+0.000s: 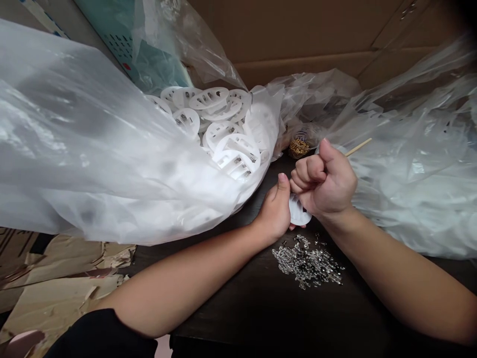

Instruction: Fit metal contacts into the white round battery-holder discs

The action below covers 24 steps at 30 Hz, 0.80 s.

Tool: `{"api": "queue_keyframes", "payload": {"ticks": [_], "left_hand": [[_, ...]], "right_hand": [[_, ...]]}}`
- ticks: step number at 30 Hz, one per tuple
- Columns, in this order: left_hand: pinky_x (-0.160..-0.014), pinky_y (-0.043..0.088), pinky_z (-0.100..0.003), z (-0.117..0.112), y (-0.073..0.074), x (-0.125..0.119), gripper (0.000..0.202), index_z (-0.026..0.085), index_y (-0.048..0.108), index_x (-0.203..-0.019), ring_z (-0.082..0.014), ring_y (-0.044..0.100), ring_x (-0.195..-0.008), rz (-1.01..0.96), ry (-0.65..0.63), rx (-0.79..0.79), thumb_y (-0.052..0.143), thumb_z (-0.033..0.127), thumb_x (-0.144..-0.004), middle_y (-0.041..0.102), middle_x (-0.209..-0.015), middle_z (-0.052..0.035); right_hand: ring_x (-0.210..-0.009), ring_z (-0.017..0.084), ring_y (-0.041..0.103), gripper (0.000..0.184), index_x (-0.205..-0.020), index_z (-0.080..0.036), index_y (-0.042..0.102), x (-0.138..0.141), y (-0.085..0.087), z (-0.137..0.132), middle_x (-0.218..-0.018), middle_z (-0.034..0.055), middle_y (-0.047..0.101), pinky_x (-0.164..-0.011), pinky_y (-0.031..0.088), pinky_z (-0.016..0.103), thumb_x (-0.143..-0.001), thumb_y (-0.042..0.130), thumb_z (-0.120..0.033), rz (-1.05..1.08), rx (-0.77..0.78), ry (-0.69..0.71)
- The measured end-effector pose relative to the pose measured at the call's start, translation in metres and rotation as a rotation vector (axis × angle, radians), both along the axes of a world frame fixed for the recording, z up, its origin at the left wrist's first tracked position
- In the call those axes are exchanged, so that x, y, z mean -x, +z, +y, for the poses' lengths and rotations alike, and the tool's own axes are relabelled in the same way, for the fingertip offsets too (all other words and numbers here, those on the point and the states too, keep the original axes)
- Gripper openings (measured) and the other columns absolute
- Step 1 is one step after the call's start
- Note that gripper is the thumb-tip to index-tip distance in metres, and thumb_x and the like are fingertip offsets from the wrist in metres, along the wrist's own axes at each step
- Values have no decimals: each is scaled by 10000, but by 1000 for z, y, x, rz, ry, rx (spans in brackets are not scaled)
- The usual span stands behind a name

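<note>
My left hand (275, 210) grips a small white plastic disc (299, 212) at its edge, with the fingers behind the disc and hidden. My right hand (323, 181) is closed in a fist just above that disc, pressed against it and against my left thumb. A thin wooden stick (358, 147) sticks out of the right fist toward the upper right. Below my hands lies a loose heap of small silver metal clips (307, 263). Beyond them, a pile of white slotted plastic ovals with metal clips (223, 129) spills from a clear plastic bag (104, 144).
My hands work over a dark wooden table (238, 308). Another clear plastic bag (413, 159) lies at the right, and a small bag of gold pins (299, 147) sits behind my right hand. Torn cardboard (55, 278) lies at the left, and a cardboard box wall (298, 35) stands behind.
</note>
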<state>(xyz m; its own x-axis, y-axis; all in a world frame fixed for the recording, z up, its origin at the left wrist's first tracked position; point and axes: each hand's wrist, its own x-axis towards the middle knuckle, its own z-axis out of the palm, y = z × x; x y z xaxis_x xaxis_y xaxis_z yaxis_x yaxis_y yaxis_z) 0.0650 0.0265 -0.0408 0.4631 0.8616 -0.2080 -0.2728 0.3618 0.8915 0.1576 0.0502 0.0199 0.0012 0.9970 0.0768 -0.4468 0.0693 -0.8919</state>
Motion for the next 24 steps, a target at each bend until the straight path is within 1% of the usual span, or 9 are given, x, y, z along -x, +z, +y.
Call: {"api": "queue_keyframes", "payload": {"ticks": [2, 8, 13, 16, 20, 24], "left_hand": [[-329, 322, -238, 0, -1, -1, 762, 198, 578, -712, -125, 471, -345, 8, 13, 0, 241, 860, -883, 508, -447, -19], [-344, 323, -239, -1, 0, 0, 757, 204, 544, -678, -121, 470, -357, 25, 11, -4, 222, 856, -888, 506, -445, -22], [-327, 286, -233, 0, 3, 2, 732, 211, 523, -713, -115, 451, -331, -34, -5, -11, 214, 848, -899, 503, -447, -5], [-325, 289, -230, -1, 7, 3, 731, 211, 516, -721, -114, 452, -332, -46, -9, -22, 216, 855, -893, 508, -452, -2], [-331, 304, -229, -2, 8, 4, 726, 214, 505, -714, -116, 462, -342, -26, 4, -23, 213, 854, -893, 513, -452, -6], [-352, 336, -236, -2, 5, 1, 730, 211, 479, -676, -120, 473, -367, -27, 19, -37, 204, 850, -896, 501, -462, -6]], "right_hand": [[-341, 69, 121, 728, -414, -199, 168, 1, 0, 0, -403, -42, 122, -360, 90, 273, -814, 649, -571, 22, 0, -1], [-352, 76, 135, 697, -422, -210, 197, -2, -3, -1, -410, -45, 147, -360, 128, 263, -857, 610, -566, 10, -25, 27], [-365, 85, 129, 705, -457, -212, 190, -10, -4, -3, -438, -48, 134, -374, 155, 276, -897, 558, -621, -27, -114, -4], [-368, 85, 119, 697, -468, -208, 194, -12, -4, -4, -447, -49, 131, -374, 155, 280, -936, 521, -608, 12, -155, 30], [-375, 84, 130, 685, -465, -199, 180, -11, -4, -3, -457, -42, 141, -379, 141, 273, -953, 516, -542, 67, -114, 99], [-375, 86, 139, 690, -458, -207, 179, -11, -5, -2, -458, -45, 141, -378, 144, 267, -947, 523, -553, 57, -93, 115]]}}
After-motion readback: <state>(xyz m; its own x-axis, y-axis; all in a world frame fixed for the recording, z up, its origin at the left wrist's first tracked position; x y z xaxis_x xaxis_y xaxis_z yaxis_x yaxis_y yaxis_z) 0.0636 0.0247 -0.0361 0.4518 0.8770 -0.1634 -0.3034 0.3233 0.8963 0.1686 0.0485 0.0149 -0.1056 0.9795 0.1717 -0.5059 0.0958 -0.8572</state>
